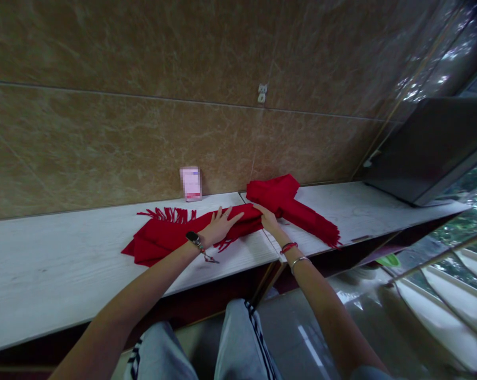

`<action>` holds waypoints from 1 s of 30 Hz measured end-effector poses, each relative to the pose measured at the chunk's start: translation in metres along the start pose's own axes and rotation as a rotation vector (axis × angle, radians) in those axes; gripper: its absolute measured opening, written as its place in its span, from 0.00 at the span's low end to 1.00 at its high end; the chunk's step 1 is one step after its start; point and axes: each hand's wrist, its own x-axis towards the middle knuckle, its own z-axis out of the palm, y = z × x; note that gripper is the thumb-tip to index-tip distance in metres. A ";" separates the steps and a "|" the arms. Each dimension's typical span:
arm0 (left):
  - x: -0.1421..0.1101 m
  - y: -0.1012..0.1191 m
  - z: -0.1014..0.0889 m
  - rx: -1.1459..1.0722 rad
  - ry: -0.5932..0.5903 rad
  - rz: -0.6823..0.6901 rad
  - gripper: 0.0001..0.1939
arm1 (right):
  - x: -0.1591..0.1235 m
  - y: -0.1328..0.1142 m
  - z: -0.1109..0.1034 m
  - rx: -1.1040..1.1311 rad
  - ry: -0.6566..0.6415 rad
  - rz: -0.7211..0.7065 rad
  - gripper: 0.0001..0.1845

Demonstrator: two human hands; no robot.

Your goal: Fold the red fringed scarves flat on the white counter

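A red fringed scarf (162, 237) lies bunched across the white wood-grain counter (64, 264), one fringed end pointing back toward the wall. On its middle part rests my left hand (219, 227), fingers spread flat over the cloth; a dark watch and a beaded bracelet are on that wrist. My right hand (268, 219) has its fingers closed on the scarf's edge, with the thumb side partly hidden. Farther right, more red cloth (293, 203) is folded across itself, a fringed end reaching the counter's front edge. Whether it is the same scarf I cannot tell.
A small pale pink card or box (191, 183) leans upright against the brown marbled wall (123, 142). A wall socket (262, 93) sits above. At the counter's right end stands a large dark panel-like object (428, 148). Dark open shelves (218, 293) lie beneath the counter.
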 end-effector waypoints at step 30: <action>0.017 -0.014 -0.002 0.337 0.182 0.472 0.17 | -0.002 0.014 -0.013 -0.114 0.094 -0.074 0.34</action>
